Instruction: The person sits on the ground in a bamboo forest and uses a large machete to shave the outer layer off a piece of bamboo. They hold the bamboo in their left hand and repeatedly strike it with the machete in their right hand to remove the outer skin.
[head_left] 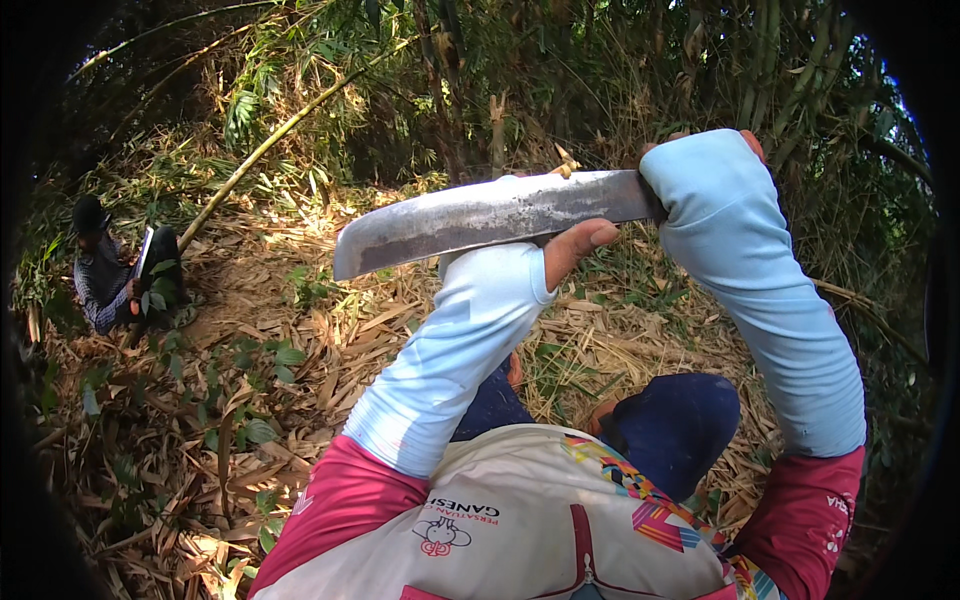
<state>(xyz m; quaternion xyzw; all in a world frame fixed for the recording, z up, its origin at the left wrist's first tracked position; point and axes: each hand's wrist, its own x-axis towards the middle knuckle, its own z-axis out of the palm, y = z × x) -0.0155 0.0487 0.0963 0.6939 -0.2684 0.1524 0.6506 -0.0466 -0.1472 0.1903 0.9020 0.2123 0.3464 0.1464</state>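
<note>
Right hand (705,175), pale blue sleeve over it, fist closed round the handle end of a broad grey steel machete blade (480,215), held level at chest height. Left hand (575,245) thumb presses the blade's underside; its other fingers are hidden. Second person (110,275) crouches well apart on dry bamboo-leaf litter (300,330).

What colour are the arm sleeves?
Pale blue arm sleeves, over pink shirt cuffs; head view shows them best.

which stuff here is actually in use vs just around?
In use:
- big knife blade
- right hand, gripping its handle
- left hand, thumb against the blade's lower edge

Just around:
- dry leaf litter
- leaning bamboo stem
- crouching person, far left
</note>
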